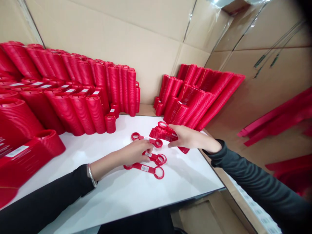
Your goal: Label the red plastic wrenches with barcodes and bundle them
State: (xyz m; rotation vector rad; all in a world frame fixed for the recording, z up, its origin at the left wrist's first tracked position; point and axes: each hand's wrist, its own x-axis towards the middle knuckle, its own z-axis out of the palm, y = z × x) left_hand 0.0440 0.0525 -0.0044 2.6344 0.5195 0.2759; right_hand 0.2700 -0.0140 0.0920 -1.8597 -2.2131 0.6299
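Note:
Several flat red pieces with a ring at each end and a white label lie on the white table. My left hand [136, 152] is over the middle red piece [156, 157], its fingers curled down at the label; whether they pinch it is unclear. A nearer red piece [145, 168] lies just below that hand, and a farther red piece [146, 139] lies just beyond it. On the right, my right hand [181, 135] rests at a small fanned stack of red pieces [162, 132], thumb and fingers apart around its right side.
Tall red stacks [95, 110] fill the table's left side. More leaning red stacks [195, 97] stand at the back right, against cardboard walls [109, 29]. The white table's [190, 182] right edge runs below my right forearm. Red pieces hang at the far right.

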